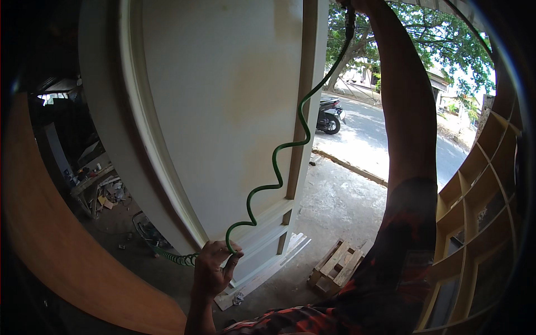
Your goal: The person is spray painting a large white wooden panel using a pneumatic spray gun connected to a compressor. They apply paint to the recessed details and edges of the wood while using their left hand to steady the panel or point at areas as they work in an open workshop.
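Green coiled hose (277, 162) runs in front of the pale panel (218, 100), pinched low down in the left hand (212, 268) and stretched up toward the right hand (362, 4), mostly cut off at the top edge, so its grip I cannot tell. The step seems to be managing the hose while reaching high; the next move likely calls for enough slack, with the coils clear of the panel

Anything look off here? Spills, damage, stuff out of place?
Uneven tan patches mark the white panel; whether stain or patchy coating, I can't tell. At far left, loose scraps lie in a messy heap. The green hose in the left hand shows no obvious damage. No spill visible.
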A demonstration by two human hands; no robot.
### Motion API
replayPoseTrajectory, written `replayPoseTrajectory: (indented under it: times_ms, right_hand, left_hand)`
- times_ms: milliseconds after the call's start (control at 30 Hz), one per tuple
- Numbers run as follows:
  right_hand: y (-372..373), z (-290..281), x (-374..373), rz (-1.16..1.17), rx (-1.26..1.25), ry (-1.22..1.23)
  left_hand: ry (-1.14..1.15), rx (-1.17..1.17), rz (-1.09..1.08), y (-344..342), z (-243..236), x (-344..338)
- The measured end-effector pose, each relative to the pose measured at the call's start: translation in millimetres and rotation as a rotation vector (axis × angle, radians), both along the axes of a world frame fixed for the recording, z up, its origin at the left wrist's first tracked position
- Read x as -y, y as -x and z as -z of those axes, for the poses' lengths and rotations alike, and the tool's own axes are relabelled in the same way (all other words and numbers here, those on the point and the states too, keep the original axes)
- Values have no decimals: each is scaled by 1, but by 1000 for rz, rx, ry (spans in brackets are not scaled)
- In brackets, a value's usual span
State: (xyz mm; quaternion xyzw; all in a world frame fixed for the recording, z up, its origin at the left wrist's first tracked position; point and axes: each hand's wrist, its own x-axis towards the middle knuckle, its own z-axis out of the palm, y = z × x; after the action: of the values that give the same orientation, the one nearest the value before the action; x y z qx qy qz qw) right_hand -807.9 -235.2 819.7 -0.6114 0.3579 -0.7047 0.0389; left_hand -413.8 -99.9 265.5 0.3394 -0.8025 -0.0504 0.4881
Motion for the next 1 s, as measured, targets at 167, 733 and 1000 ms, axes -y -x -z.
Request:
replayPoseTrajectory:
  times_ms: [167,733,1000]
  right_hand:
    - [-26,2,-12,-343,-242,-40]
    - [-29,-18,36,30,-41,-42]
    - [-53,-10,-24,-249,-240,46]
  left_hand:
    - [-9,3,-45,-8,5,3]
    - [-6,-9,-32,-7,-1,3]
    - [33,-7,-34,-7,-5,1]
